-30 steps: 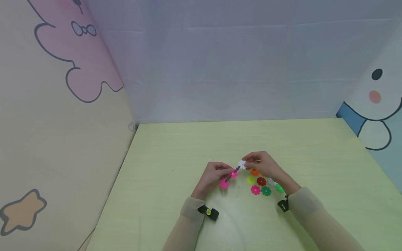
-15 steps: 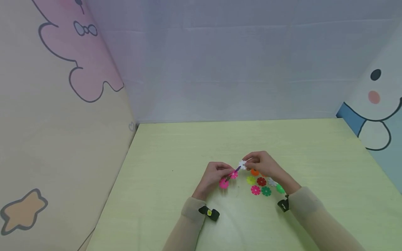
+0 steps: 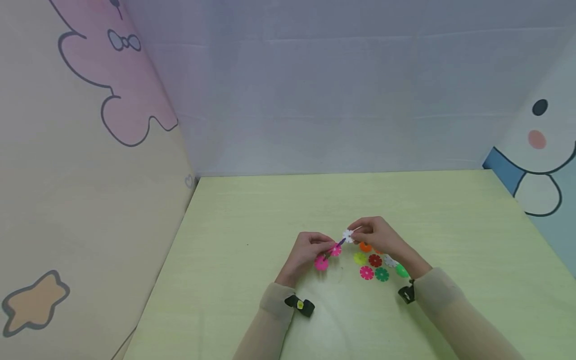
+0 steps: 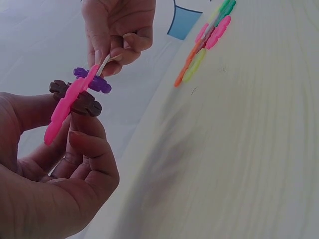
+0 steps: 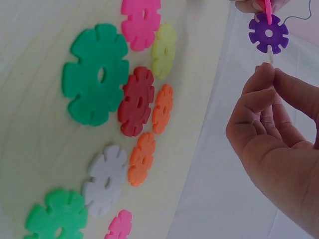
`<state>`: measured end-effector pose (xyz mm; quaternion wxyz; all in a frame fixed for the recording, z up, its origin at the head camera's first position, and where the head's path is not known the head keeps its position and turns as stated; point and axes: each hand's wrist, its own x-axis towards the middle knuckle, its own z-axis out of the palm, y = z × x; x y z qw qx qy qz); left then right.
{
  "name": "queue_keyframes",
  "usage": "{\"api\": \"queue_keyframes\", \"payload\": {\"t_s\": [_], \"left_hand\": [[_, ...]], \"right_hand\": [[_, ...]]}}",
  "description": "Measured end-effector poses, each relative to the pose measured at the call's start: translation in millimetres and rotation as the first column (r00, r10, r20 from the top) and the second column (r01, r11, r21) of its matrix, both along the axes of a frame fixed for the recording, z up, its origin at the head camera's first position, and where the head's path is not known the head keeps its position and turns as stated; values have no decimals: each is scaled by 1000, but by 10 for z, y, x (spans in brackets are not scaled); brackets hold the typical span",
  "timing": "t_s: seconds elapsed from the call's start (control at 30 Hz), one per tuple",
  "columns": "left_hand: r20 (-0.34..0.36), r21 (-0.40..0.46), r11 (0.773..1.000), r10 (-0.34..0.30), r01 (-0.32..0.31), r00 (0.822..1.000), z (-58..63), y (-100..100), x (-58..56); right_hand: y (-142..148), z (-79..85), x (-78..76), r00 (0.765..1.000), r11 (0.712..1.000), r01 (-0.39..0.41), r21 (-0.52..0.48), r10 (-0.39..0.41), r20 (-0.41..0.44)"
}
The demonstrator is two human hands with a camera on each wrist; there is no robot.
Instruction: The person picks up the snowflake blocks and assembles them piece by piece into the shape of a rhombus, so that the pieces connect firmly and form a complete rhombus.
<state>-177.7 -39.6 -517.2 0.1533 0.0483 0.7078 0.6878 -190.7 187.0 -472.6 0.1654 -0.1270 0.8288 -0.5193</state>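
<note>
Both hands hold a short chain of slotted plastic flower discs above the table. My left hand (image 3: 306, 255) pinches the chain near its brown disc (image 4: 87, 105) and a pink disc (image 3: 335, 249); another pink disc (image 3: 321, 263) hangs at the lower left end. A purple disc (image 5: 256, 36) follows toward the right. My right hand (image 3: 375, 236) pinches a white disc (image 3: 348, 236) between thumb and fingertip. In the right wrist view, the white disc's edge stands at a slot of the purple one, crosswise to it. The fingers partly hide the white disc.
Loose flower discs lie right of the chain on the light wooden table (image 3: 252, 215): green (image 5: 97, 74), dark red (image 5: 137, 102), yellow (image 5: 164, 51), orange (image 5: 142, 159), white (image 5: 105, 180) and pink (image 3: 366, 272). A cartoon-printed wall (image 3: 112, 210) borders the table's left side.
</note>
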Motion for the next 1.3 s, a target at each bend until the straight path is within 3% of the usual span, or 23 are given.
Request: {"api": "queue_keyframes", "payload": {"t_s": [0.47, 0.7, 1.3], "left_hand": [[-8, -28, 1000, 0, 0, 1000, -5, -8, -4], [-8, -27, 1000, 5, -5, 1000, -11, -6, -13], [-4, -2, 1000, -8, 8, 1000, -27, -8, -27]], "right_hand": [[-2, 10, -1, 1000, 1000, 4, -6, -4, 7], [-71, 322, 136, 1000, 1000, 2, -10, -2, 13], [-74, 342, 132, 1000, 1000, 7, -17, -6, 22]]}}
